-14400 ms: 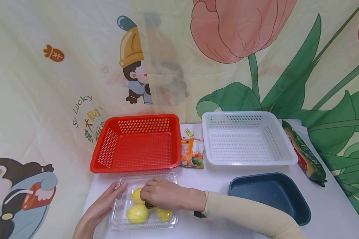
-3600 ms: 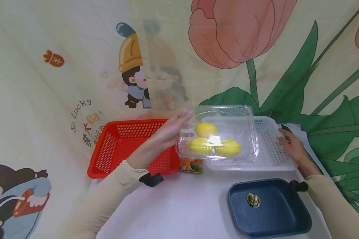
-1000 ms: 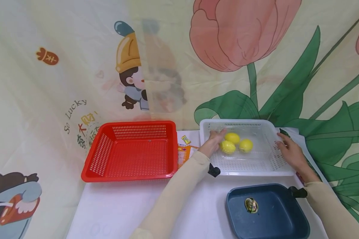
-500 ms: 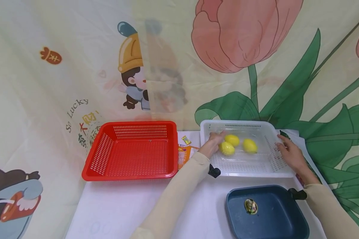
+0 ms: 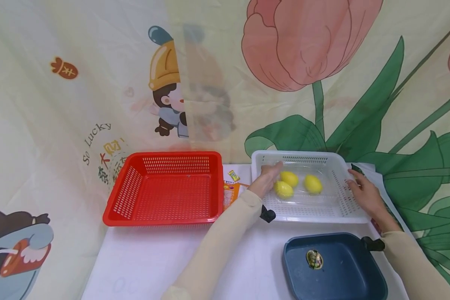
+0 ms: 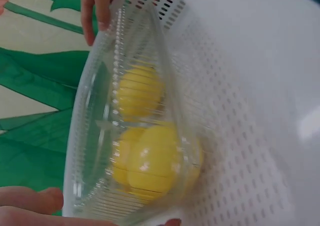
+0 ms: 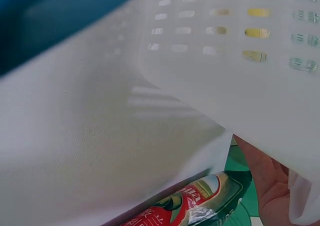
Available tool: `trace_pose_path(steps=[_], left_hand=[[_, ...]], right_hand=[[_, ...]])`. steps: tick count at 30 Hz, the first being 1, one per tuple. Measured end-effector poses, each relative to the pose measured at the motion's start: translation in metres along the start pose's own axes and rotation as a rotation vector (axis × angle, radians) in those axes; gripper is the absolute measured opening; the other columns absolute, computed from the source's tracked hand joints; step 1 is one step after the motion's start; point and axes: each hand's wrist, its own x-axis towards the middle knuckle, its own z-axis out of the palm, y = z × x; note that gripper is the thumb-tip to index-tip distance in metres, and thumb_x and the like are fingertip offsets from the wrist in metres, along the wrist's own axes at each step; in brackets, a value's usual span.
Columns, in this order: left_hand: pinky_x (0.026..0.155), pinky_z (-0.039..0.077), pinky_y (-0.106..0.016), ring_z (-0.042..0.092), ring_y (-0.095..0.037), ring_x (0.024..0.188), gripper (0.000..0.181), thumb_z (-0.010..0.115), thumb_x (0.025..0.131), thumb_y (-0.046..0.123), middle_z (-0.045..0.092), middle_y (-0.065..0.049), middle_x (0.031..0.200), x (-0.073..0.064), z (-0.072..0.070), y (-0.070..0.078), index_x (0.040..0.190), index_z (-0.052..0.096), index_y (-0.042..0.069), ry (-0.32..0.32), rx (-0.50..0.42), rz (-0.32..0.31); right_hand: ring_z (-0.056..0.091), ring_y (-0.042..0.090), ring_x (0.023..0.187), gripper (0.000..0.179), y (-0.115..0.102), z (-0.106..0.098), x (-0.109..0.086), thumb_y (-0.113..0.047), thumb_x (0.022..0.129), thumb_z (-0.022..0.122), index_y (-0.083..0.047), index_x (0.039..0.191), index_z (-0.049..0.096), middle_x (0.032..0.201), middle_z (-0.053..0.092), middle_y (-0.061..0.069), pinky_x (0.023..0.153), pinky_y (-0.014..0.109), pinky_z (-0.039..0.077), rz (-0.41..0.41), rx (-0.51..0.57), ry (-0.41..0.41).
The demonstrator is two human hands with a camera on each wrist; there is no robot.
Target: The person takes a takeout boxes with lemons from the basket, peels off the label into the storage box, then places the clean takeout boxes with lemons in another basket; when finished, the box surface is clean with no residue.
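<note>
My left hand (image 5: 267,180) holds the left end of a clear plastic clamshell box (image 5: 331,183) inside the white basket (image 5: 303,218). Three lemons lie in the box: a pair beside my left hand, including a front lemon (image 5: 283,190), and a single lemon (image 5: 313,184) further right. In the left wrist view, fingers (image 6: 30,206) and a thumb tip show on either side of the box's near end. My right hand (image 5: 366,196) grips the basket's right rim; the right wrist view shows its palm (image 7: 272,186) against the outer side.
A red basket (image 5: 161,222) stands at the left. Between the baskets lie an orange packet (image 5: 231,193) and a small yellow sweet (image 5: 233,175). A blue tray (image 5: 345,271) with a round dark badge (image 5: 314,259) sits in front; a green-red bag (image 7: 195,201) lies right.
Since the oldest frame, the round badge has gone into the blue tray and the box from the front left into the white basket. In the last second the right-hand lemon rolled right.
</note>
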Motion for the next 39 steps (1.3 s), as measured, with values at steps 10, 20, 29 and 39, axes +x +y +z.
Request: trace_pose_path(steps=[10,20,29,39], left_hand=[[0.125,0.027,-0.044,0.029,-0.031,0.152,0.085,0.051,0.101,0.051,0.030,-0.017,0.163,-0.026,-0.001,0.038,0.161,0.012,0.005,0.033,0.030,0.069],[0.128,0.018,-0.046,0.016,-0.031,0.157,0.088,0.049,0.103,0.053,0.014,-0.011,0.170,-0.049,-0.050,0.069,0.162,0.005,0.005,-0.094,0.041,0.229],[0.127,0.022,-0.048,0.027,-0.028,0.153,0.078,0.050,0.102,0.054,0.026,-0.008,0.167,-0.071,-0.122,0.087,0.162,0.019,0.014,-0.068,0.066,0.335],[0.122,0.031,-0.054,0.032,-0.030,0.149,0.077,0.052,0.101,0.054,0.027,-0.007,0.165,-0.094,-0.186,0.072,0.161,0.017,0.022,0.021,0.213,0.522]], right_hand=[[0.052,0.059,0.117,0.064,0.001,-0.006,0.003,-0.039,0.110,0.034,-0.006,0.162,0.016,0.144,0.038,0.045,0.078,0.062,0.057,0.010,-0.008,-0.012],[0.048,0.063,0.120,0.065,0.005,-0.004,0.007,-0.039,0.110,0.033,-0.004,0.161,0.015,0.146,0.035,0.046,0.083,0.066,0.055,0.013,-0.017,-0.036],[0.045,0.064,0.122,0.066,0.008,-0.012,0.009,-0.039,0.110,0.034,-0.002,0.161,0.016,0.150,0.031,0.044,0.086,0.069,0.052,0.009,-0.016,-0.031],[0.042,0.064,0.126,0.067,-0.015,-0.023,0.012,-0.041,0.109,0.037,0.001,0.159,0.020,0.156,0.025,0.039,0.093,0.080,0.039,-0.039,-0.012,0.055]])
